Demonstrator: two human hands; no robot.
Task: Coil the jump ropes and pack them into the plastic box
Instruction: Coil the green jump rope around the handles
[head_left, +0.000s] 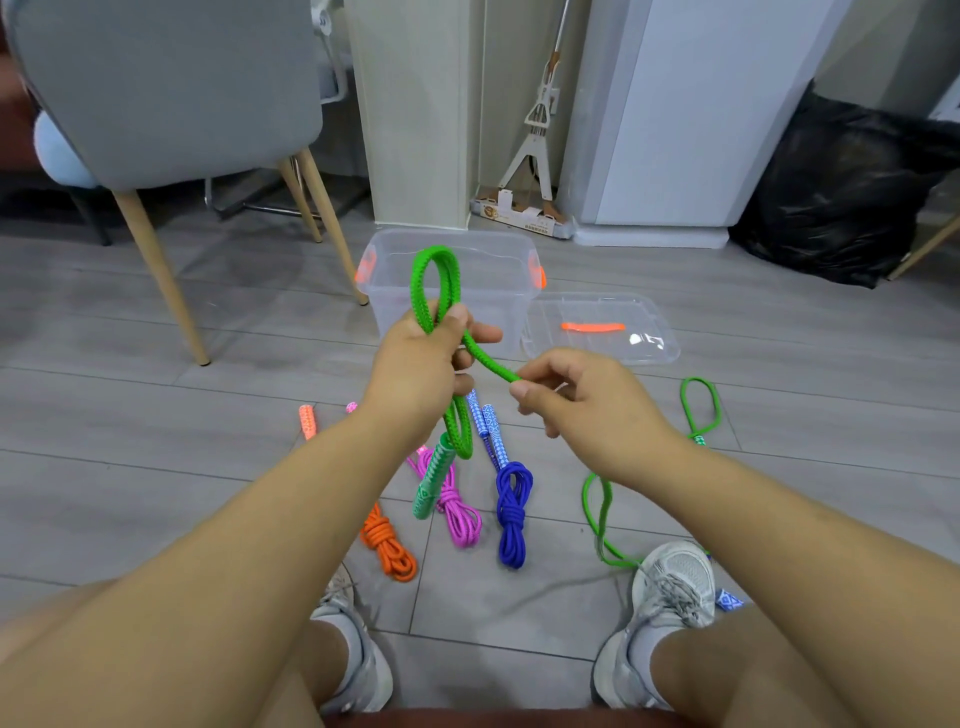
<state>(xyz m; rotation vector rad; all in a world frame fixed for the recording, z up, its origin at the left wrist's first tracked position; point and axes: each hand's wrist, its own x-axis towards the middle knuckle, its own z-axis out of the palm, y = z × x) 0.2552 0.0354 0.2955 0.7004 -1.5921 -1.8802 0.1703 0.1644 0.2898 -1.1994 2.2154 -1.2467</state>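
Left hand (421, 358): it's gripping the green rope (436, 280), fingers curled tight round a folded bundle of it. One rounded loop is poking up above the fist and another is hanging below.
Right hand (582, 410): it's pinching a single strand of that same rope between thumb and forefinger, just beside the left hand. The other fingers are curling in loosely.
Green rope: chunky braided cord, pretty matte. It's being held up in the air in front of the box.
Green handle (434, 483): a cylinder with a green and white pattern, dangling under the left wrist.
Loose green cord (597, 514): it's snaking in loops over the floor on the right. Can't tell how it's joining up with the held bit.
Plastic box (498, 291): clear and rectangular with orange latches, sitting open on the floor beyond the hands.
Lid (597, 327): flat clear plastic with an orange strip, lying just beside the box on its right.
Coiled ropes: the orange bundle (389, 548), pink bundle (457, 512) and blue bundle (513, 512) are lying side by side, each wrapped round its middle.
Floor (156, 415): grey wood-look planks, carrying everything.
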